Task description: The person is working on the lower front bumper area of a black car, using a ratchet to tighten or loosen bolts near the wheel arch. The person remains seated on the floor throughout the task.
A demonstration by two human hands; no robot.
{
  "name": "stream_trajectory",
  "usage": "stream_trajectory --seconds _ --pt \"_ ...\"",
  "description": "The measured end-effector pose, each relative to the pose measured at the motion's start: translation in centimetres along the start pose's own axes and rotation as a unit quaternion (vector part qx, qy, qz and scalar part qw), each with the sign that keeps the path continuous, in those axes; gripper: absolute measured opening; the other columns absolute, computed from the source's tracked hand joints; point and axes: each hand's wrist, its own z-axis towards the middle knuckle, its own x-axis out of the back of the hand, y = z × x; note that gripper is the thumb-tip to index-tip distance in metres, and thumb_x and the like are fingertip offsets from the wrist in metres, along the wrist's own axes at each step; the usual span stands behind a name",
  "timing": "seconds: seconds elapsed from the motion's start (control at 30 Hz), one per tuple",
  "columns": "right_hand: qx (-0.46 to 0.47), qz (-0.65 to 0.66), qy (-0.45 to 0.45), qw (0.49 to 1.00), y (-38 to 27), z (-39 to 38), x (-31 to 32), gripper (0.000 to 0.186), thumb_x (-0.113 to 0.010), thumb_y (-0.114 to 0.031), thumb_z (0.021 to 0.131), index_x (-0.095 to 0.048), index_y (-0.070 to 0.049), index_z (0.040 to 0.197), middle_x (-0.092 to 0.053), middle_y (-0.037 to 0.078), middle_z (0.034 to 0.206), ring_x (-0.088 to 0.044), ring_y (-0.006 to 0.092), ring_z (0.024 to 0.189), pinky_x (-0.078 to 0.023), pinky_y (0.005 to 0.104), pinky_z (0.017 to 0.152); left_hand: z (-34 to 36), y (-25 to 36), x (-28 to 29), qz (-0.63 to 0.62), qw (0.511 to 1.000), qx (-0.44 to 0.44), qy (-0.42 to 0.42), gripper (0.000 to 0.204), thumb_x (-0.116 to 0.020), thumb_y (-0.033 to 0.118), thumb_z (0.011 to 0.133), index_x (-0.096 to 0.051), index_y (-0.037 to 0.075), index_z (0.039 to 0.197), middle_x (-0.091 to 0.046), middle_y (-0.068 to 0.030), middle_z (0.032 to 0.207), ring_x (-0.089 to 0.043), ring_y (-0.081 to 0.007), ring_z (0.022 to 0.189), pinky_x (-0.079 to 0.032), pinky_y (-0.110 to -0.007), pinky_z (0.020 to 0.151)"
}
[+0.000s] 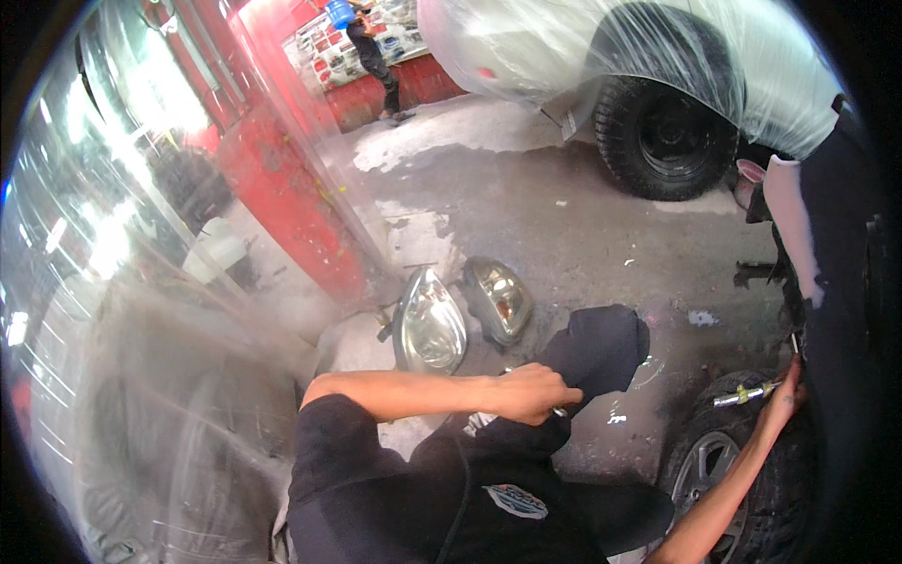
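Note:
My left hand (536, 395) is closed over my lap, beside my raised dark-trousered knee, with a small metal item, mostly hidden, poking from the fingers. My right hand (785, 395) reaches to the dark edge of the nearby car body (827, 273), fingers closed around something I cannot make out clearly, by a thin shiny shaft (795, 343). A silver and brass fitting or tool (733, 398) lies horizontally beside that hand, above a wheel (705, 470). Two removed headlamps (432, 329) (498, 301) rest on the floor beyond my left forearm.
A red post (291, 207) and clear plastic sheeting (132, 338) stand left. A plastic-wrapped white vehicle (517, 38) with a large tire (662, 141) is ahead. A person (371, 61) with a blue container stands at the back. A pink bucket (747, 179) sits behind the nearby car body.

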Motion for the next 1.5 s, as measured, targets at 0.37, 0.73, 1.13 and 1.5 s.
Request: stream_trajectory --seconds 0.37,0.73,1.13,1.5 --pt "-0.048 -0.106 0.033 0.993 -2.0 -2.0 -0.2 0.053 -0.063 -0.036 0.098 -0.057 0.004 0.132 -0.059 0.014 0.131 -0.054 0.0233 0.118 -0.040 0.0360 0.102 11.7 6.2 -17.4 -0.114 0.936 -0.230 -0.242 0.036 -0.077 0.037 0.076 -0.070 0.002 0.083 -0.069 -0.0202 0.086 -0.068 -0.0405 0.085 -0.054 -0.052 0.074" --pt "-0.112 -0.236 0.116 0.958 -8.1 -5.6 -2.7 0.040 -0.057 -0.041 0.099 -0.064 -0.001 0.095 -0.055 0.004 0.080 -0.050 0.0160 0.074 -0.040 0.0325 0.066 9.8 7.0 -26.8 -0.220 0.819 -0.410 -0.336 0.018 -0.062 0.008 0.084 -0.061 0.001 0.100 -0.067 -0.0182 0.092 -0.069 -0.0401 0.082 -0.054 -0.052 0.071" --pt "-0.100 -0.129 0.092 0.982 -8.1 -4.5 -4.2 0.031 -0.053 -0.028 0.100 -0.059 -0.005 0.080 -0.053 0.003 0.060 -0.048 0.0138 0.048 -0.042 0.0308 0.048 8.2 9.1 -22.3 -0.427 0.589 -0.579 -0.368 0.010 -0.065 0.009 0.078 -0.066 0.000 0.083 -0.068 -0.0212 0.076 -0.071 -0.0375 0.072 -0.057 -0.046 0.067" --pt "-0.159 -0.222 0.117 0.955 -8.2 -3.8 -4.7 0.026 -0.053 -0.030 0.100 -0.057 -0.005 0.093 -0.053 0.003 0.072 -0.050 0.0134 0.056 -0.043 0.0294 0.052 4.5 8.1 -19.1 -0.544 0.301 -0.560 -0.547 0.012 -0.058 0.001 0.071 -0.063 -0.004 0.081 -0.065 -0.0262 0.076 -0.067 -0.0424 0.073 -0.050 -0.050 0.062"
